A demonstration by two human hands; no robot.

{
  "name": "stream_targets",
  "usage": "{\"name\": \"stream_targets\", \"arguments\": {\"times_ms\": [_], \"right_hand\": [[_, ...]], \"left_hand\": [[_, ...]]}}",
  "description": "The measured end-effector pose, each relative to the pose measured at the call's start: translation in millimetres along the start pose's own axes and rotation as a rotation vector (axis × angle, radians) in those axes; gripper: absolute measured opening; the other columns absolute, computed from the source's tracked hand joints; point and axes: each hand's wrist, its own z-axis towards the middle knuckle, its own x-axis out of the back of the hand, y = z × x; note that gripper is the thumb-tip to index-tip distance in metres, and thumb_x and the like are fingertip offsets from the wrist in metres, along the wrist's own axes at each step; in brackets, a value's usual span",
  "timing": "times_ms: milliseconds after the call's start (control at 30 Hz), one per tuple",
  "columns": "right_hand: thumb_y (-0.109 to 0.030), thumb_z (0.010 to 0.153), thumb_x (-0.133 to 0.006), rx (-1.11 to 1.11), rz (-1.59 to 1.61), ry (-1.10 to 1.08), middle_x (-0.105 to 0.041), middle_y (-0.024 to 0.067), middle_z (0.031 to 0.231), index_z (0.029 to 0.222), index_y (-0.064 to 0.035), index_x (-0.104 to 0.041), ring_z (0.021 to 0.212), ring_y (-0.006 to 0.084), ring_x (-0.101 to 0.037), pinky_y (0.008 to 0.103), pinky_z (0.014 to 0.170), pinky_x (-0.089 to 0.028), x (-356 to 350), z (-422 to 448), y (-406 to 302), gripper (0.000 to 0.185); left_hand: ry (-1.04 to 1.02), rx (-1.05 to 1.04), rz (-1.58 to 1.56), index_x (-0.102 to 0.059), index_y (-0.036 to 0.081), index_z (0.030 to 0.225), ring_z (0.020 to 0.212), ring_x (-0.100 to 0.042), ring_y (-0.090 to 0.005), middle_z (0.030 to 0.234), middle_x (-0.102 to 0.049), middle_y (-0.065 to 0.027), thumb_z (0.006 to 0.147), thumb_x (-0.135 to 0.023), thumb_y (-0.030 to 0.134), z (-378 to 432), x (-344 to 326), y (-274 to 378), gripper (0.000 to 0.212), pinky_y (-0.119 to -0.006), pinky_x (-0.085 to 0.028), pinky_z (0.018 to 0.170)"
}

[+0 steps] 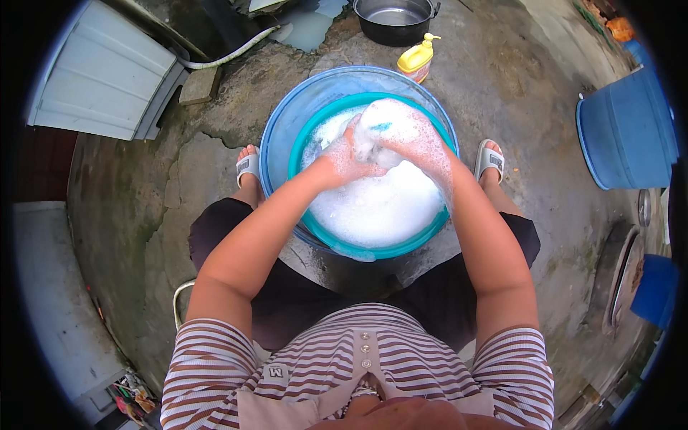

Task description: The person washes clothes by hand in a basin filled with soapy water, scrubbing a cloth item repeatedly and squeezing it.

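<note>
A teal plastic basin (301, 209) full of white suds (376, 204) stands in front of me, set inside the rim of a larger blue tub (277, 140). Over the foam, my left hand (346, 158) curves its thumb and fingers around a whitish, foam-covered thing (368, 150) whose kind I cannot tell. My right hand (411, 137) meets it from the other side, its fingers buried in thick lather. A small teal patch (381, 127) shows through the lather; what it belongs to is unclear. Suds cling to my right wrist and forearm.
Beyond the tub stand a yellow pump bottle (416, 60) and a dark metal pot (395, 24). A pale hose (236, 54) runs past a brick (200, 86) near a grey plastic container (105, 70). To the right, a blue barrel (626, 131) rests on the concrete floor (537, 161).
</note>
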Motion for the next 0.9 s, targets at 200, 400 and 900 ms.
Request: {"name": "stream_targets", "arguments": {"times_ms": [200, 400, 900], "right_hand": [[-0.013, 0.077, -0.071, 0.263, -0.056, 0.215, -0.061, 0.0125, 0.111, 0.107, -0.0007, -0.062, 0.1, 0.0205, -0.06, 0.0326, 0.095, -0.046, -18.6, 2.0, -10.7, 0.034], [-0.006, 0.083, -0.062, -0.011, 0.122, 0.241, -0.066, 0.0134, 0.11, 0.111, 0.0017, -0.062, 0.095, 0.0183, -0.063, 0.0304, 0.084, -0.052, -32.1, 6.4, 7.1, 0.029], [-0.052, 0.1, -0.042, -0.329, 1.05, 0.19, -0.051, 0.0169, 0.136, 0.136, 0.0049, -0.044, 0.124, 0.0257, -0.049, 0.0338, 0.107, -0.035, -23.5, 6.9, -8.1, 0.067]], "left_hand": [[-0.235, 0.063, -0.3, -0.046, 0.002, 0.136, 0.125, -0.048, -0.0224, 0.135, -0.051, -0.0147, 0.083, -0.07, 0.016, -11.6, 2.3, 38.1, 0.06, -0.035, -0.04, 0.104], [-0.034, 0.039, 0.074, -0.054, 0.003, 0.127, 0.116, -0.056, -0.0266, 0.125, -0.059, -0.0176, 0.087, -0.061, 0.019, -15.5, -21.2, 20.0, 0.044, -0.036, -0.043, 0.099], [-0.02, 0.227, 0.01, -0.052, 0.004, 0.126, 0.106, -0.063, -0.0306, 0.113, -0.066, -0.0176, 0.091, -0.062, 0.034, -4.6, -7.2, 40.7, 0.047, -0.04, -0.05, 0.088]]}}
